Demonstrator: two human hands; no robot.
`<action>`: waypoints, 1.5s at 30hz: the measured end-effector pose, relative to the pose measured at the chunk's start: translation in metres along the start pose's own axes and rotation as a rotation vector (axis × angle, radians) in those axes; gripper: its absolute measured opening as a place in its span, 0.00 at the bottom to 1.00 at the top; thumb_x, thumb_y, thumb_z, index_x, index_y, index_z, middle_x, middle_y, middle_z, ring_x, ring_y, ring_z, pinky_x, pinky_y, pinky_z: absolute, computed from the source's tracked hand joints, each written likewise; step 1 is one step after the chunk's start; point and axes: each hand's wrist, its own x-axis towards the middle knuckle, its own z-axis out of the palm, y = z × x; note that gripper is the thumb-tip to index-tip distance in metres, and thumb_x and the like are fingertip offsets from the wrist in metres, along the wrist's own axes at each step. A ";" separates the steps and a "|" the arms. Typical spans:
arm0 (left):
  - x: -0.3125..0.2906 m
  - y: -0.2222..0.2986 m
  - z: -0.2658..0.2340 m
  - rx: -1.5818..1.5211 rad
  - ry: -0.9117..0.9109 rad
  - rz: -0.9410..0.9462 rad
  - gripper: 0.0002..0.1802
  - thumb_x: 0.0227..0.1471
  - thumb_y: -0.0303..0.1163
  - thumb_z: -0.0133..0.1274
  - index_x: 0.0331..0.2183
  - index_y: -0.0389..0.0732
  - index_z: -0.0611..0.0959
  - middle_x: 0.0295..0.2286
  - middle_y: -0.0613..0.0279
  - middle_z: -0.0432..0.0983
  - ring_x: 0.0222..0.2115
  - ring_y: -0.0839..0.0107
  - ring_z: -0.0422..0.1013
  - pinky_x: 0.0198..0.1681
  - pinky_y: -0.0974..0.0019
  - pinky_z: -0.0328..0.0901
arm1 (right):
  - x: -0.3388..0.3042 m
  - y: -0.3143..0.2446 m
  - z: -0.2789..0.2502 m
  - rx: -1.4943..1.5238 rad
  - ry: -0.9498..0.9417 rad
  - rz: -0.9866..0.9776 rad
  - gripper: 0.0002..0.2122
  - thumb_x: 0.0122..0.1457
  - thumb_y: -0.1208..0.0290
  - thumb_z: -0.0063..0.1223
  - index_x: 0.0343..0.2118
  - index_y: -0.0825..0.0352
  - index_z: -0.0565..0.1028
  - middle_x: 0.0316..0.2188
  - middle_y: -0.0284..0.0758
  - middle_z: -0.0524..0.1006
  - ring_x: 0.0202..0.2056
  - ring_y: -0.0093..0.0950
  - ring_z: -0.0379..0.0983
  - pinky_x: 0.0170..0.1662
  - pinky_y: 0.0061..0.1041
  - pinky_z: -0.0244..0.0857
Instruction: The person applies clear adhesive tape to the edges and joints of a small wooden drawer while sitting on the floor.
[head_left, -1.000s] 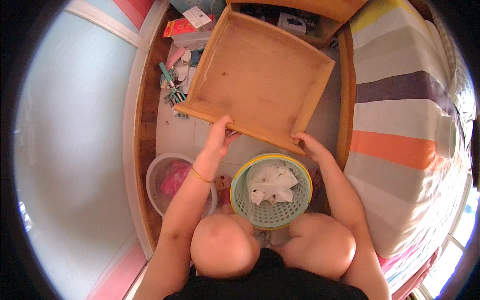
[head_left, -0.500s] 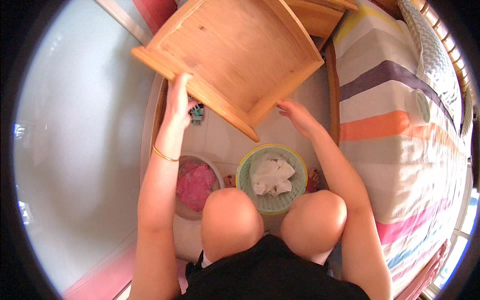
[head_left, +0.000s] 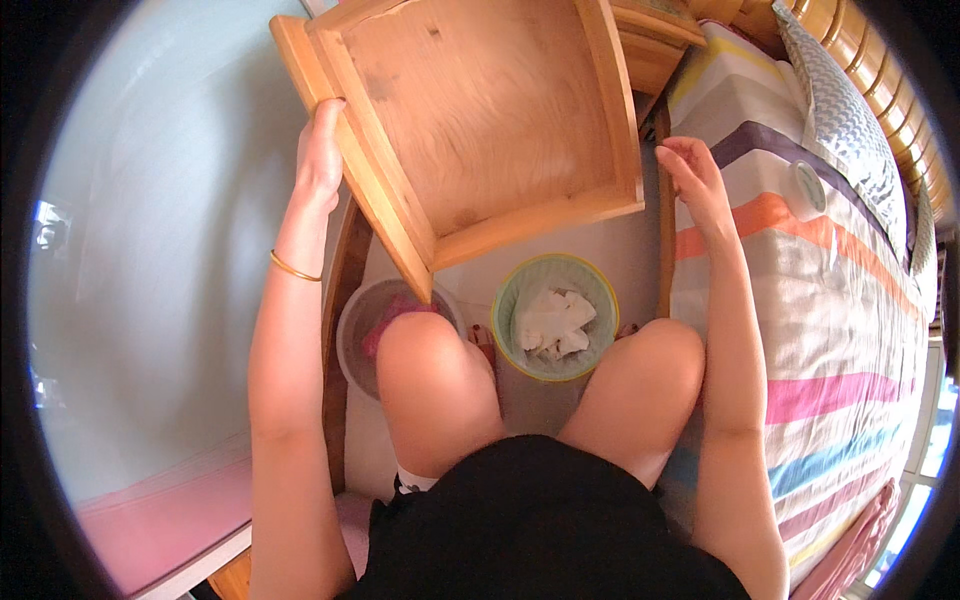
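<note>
A pale wooden drawer (head_left: 490, 120), tilted and with its bare inside facing me, is held up above the floor. My left hand (head_left: 320, 165) grips it along its front panel on the left, thumb over the top edge. Off the drawer's right side, my right hand (head_left: 697, 185) is raised by the bed's edge. Its fingers are loosely bent and apart, with nothing seen in them. Below the drawer, a green basket (head_left: 603, 285) with a yellow rim holds crumpled white paper or cloth (head_left: 552, 322).
Left of the basket is a round basin (head_left: 348, 345) with pink cloth (head_left: 395, 312), partly hidden by my knee. A striped bed (head_left: 740, 350) runs along the right, bearing a small round container (head_left: 806, 190). Wooden furniture (head_left: 655, 45) stands behind the drawer; a pale glossy panel (head_left: 160, 300) fills the left.
The drawer has turned and shifted slightly, its right end swinging up, with my left hand still on it. My right hand has left its lower corner and moved up and right.
</note>
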 end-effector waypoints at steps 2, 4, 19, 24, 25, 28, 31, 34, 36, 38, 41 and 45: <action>-0.004 0.002 -0.008 -0.002 0.006 0.082 0.31 0.48 0.50 0.42 0.44 0.31 0.71 0.40 0.54 0.70 0.41 0.68 0.65 0.47 0.65 0.57 | -0.005 -0.011 0.003 -0.141 -0.039 -0.017 0.26 0.51 0.54 0.54 0.45 0.71 0.67 0.25 0.30 0.69 0.29 0.19 0.64 0.32 0.19 0.59; -0.011 0.007 -0.012 -0.007 -0.029 0.121 0.30 0.48 0.49 0.42 0.43 0.31 0.71 0.38 0.55 0.70 0.39 0.68 0.66 0.45 0.66 0.58 | -0.011 -0.021 0.001 -0.211 -0.097 -0.005 0.26 0.52 0.54 0.54 0.45 0.71 0.68 0.25 0.30 0.69 0.28 0.19 0.63 0.32 0.19 0.59; -0.112 0.082 0.032 0.583 -0.041 0.684 0.32 0.43 0.49 0.46 0.50 0.44 0.70 0.31 0.57 0.74 0.32 0.64 0.72 0.37 0.63 0.64 | -0.071 -0.013 -0.025 -0.118 -0.238 0.316 0.15 0.56 0.55 0.48 0.26 0.65 0.69 0.15 0.29 0.69 0.15 0.17 0.61 0.18 0.16 0.55; -0.151 0.071 0.045 0.654 -0.075 0.891 0.37 0.35 0.38 0.56 0.51 0.45 0.68 0.30 0.54 0.72 0.31 0.59 0.71 0.34 0.61 0.66 | -0.082 0.016 -0.033 0.165 -0.294 0.491 0.14 0.58 0.57 0.44 0.33 0.66 0.72 0.20 0.32 0.74 0.18 0.19 0.66 0.20 0.16 0.58; -0.157 0.066 0.044 0.658 -0.077 0.901 0.37 0.35 0.38 0.56 0.51 0.45 0.68 0.30 0.54 0.72 0.31 0.59 0.71 0.34 0.61 0.66 | -0.085 0.016 -0.034 0.173 -0.289 0.486 0.14 0.58 0.57 0.44 0.33 0.66 0.72 0.20 0.32 0.74 0.18 0.19 0.66 0.20 0.16 0.58; -0.175 0.044 0.042 0.658 0.013 1.071 0.46 0.26 0.43 0.60 0.52 0.41 0.66 0.31 0.55 0.67 0.31 0.58 0.66 0.34 0.60 0.64 | -0.094 0.021 -0.039 0.277 -0.298 0.534 0.14 0.57 0.57 0.48 0.35 0.64 0.72 0.24 0.33 0.76 0.20 0.21 0.69 0.23 0.17 0.62; -0.207 0.023 0.037 0.614 0.043 1.225 0.51 0.24 0.46 0.61 0.53 0.37 0.65 0.32 0.55 0.67 0.32 0.58 0.64 0.37 0.59 0.62 | -0.102 0.032 -0.047 0.351 -0.425 0.480 0.14 0.59 0.58 0.43 0.40 0.62 0.72 0.34 0.33 0.77 0.32 0.23 0.74 0.29 0.16 0.64; -0.230 -0.011 0.035 0.540 0.067 1.233 0.54 0.24 0.51 0.62 0.53 0.32 0.64 0.36 0.56 0.67 0.35 0.61 0.62 0.41 0.61 0.58 | -0.119 0.033 -0.051 0.570 -0.319 0.434 0.14 0.59 0.58 0.42 0.42 0.59 0.70 0.36 0.33 0.77 0.33 0.24 0.74 0.30 0.20 0.65; -0.244 -0.021 0.029 0.544 0.100 1.219 0.54 0.26 0.53 0.61 0.52 0.30 0.64 0.37 0.56 0.67 0.37 0.63 0.62 0.43 0.64 0.56 | -0.127 0.026 -0.054 0.578 -0.323 0.431 0.14 0.59 0.58 0.42 0.42 0.59 0.70 0.35 0.34 0.77 0.33 0.24 0.74 0.30 0.20 0.65; -0.246 -0.025 0.028 0.490 0.091 1.216 0.53 0.27 0.53 0.61 0.52 0.30 0.63 0.37 0.56 0.67 0.37 0.63 0.61 0.43 0.64 0.56 | -0.136 0.020 -0.057 0.570 -0.320 0.439 0.14 0.59 0.58 0.42 0.42 0.59 0.70 0.35 0.34 0.77 0.32 0.24 0.74 0.30 0.20 0.65; -0.246 -0.030 0.023 0.418 0.096 1.215 0.52 0.29 0.52 0.60 0.52 0.30 0.63 0.36 0.56 0.67 0.37 0.63 0.61 0.43 0.64 0.56 | -0.145 0.014 -0.060 0.548 -0.320 0.451 0.14 0.59 0.58 0.42 0.42 0.59 0.71 0.35 0.34 0.77 0.32 0.24 0.74 0.29 0.20 0.65; -0.249 -0.021 0.019 0.429 0.084 1.260 0.52 0.29 0.52 0.61 0.52 0.30 0.62 0.36 0.56 0.67 0.36 0.63 0.62 0.42 0.65 0.58 | -0.151 0.010 -0.060 0.488 -0.317 0.451 0.13 0.59 0.58 0.42 0.42 0.59 0.71 0.34 0.34 0.77 0.31 0.24 0.74 0.29 0.20 0.65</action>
